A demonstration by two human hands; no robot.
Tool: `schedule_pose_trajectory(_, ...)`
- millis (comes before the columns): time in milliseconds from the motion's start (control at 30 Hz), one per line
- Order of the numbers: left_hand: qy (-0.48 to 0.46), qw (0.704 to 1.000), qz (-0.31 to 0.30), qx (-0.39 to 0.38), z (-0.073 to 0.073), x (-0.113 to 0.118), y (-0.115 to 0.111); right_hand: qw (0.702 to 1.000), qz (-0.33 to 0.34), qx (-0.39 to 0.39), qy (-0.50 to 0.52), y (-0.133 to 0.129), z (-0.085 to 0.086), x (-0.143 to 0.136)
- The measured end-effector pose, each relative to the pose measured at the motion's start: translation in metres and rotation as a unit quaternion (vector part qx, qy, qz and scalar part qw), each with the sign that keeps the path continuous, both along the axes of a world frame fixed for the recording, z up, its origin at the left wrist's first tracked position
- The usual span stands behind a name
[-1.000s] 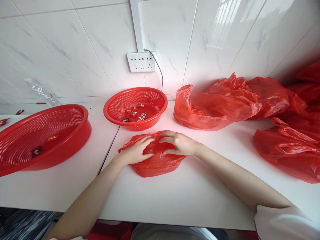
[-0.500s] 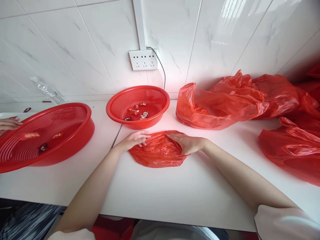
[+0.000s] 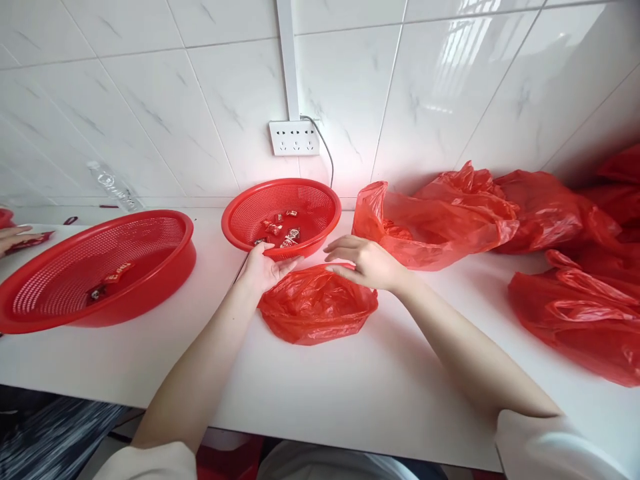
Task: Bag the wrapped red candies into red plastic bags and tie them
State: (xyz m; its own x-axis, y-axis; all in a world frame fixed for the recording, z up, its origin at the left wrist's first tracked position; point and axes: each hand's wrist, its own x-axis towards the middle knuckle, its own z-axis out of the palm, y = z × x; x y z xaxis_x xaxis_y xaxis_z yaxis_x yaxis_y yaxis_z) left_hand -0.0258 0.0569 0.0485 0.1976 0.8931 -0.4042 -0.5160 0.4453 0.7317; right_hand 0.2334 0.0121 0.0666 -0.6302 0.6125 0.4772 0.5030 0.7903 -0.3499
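Note:
My left hand (image 3: 265, 268) is open, palm partly up, at the near rim of a round red plastic basket (image 3: 233, 223). Several small wrapped candies (image 3: 291, 237) lie in that basket. My right hand (image 3: 364, 260) hovers, fingers apart and slightly curved, just right of the basket and above the far right edge of a red plastic bag (image 3: 320, 313). The bag sits on the white table with its mouth spread wide and its sides crumpled low. Neither hand holds anything.
To the left stands a larger red basket (image 3: 165, 280) with a few wrapped candies. Another person's hand (image 3: 15, 239) is beyond it. A clear plastic bottle (image 3: 114, 187) lies by the wall. Red plastic bags (image 3: 435, 227) fill the right side. A power socket (image 3: 295, 138) is on the wall.
Both my hands have left the bag's mouth and moved up toward the small basket. The other person's hand has drawn back from the larger basket's rim.

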Motion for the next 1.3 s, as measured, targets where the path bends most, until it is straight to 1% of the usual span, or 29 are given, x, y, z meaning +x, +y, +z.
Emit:
schedule_pose_trajectory(67,-0.006,0.999,0.033,0.042,-0.011,0.004,-0.001,0.999,-0.025,0.018,0.014,0.005,0.019,-0.004)
schedule_pose_trajectory(133,-0.01,0.996,0.053,0.07,-0.026,0.007,-0.004,0.998,-0.05,0.023,0.029,0.012,0.031,-0.009)
schedule_pose_trajectory(167,-0.013,0.995,0.055,0.077,-0.033,0.008,-0.007,0.997,-0.06,0.021,0.037,0.015,0.034,-0.012)
schedule_pose_trajectory(233,-0.015,0.995,0.049,0.09,-0.047,0.008,-0.011,0.996,-0.076,0.009,0.045,0.023,0.034,-0.018)
schedule_pose_trajectory(300,-0.014,0.994,0.04,0.097,-0.057,0.007,-0.013,0.996,-0.077,-0.006,0.036,0.03,0.025,-0.024)
schedule_pose_trajectory(367,-0.012,0.995,0.034,0.096,-0.062,0.006,-0.015,0.997,-0.066,-0.025,0.011,0.036,0.012,-0.027)
schedule_pose_trajectory(433,-0.014,0.996,0.02,0.089,-0.064,0.005,-0.017,0.997,-0.058,-0.041,-0.011,0.042,-0.004,-0.029)
schedule_pose_trajectory(533,-0.022,0.996,-0.013,0.087,-0.064,0.005,-0.023,0.996,-0.062,-0.056,-0.018,0.047,-0.027,-0.03)
schedule_pose_trajectory(633,-0.027,0.995,-0.027,0.092,-0.064,0.009,-0.028,0.995,-0.067,-0.064,-0.02,0.05,-0.046,-0.036)
schedule_pose_trajectory(700,-0.026,0.995,-0.035,0.09,-0.066,0.011,-0.031,0.994,-0.088,-0.065,-0.03,0.05,-0.055,-0.043)
schedule_pose_trajectory(800,-0.021,0.995,-0.052,0.088,-0.067,0.014,-0.032,0.984,-0.161,-0.058,-0.059,0.051,-0.067,-0.049)
schedule_pose_trajectory(867,-0.016,0.995,-0.056,0.083,-0.068,0.014,-0.032,0.975,-0.187,-0.068,-0.098,0.052,-0.073,-0.049)
schedule_pose_trajectory(933,-0.011,0.995,-0.056,0.076,-0.068,0.014,-0.032,0.973,-0.165,-0.085,-0.136,0.053,-0.075,-0.046)
schedule_pose_trajectory(1000,-0.01,0.996,-0.06,0.069,-0.068,0.013,-0.031,0.977,-0.112,-0.103,-0.15,0.055,-0.072,-0.039)
schedule_pose_trajectory(1100,-0.012,0.996,-0.063,0.065,-0.066,0.012,-0.031,0.978,-0.018,-0.159,-0.13,0.056,-0.058,-0.027)
schedule_pose_trajectory(1200,-0.015,0.995,-0.056,0.077,-0.064,0.011,-0.029,0.965,0.069,-0.231,-0.106,0.057,-0.042,-0.014)
schedule_pose_trajectory(1300,-0.006,0.996,-0.046,0.078,-0.064,0.01,-0.028,0.957,0.097,-0.263,-0.076,0.059,-0.033,-0.006)
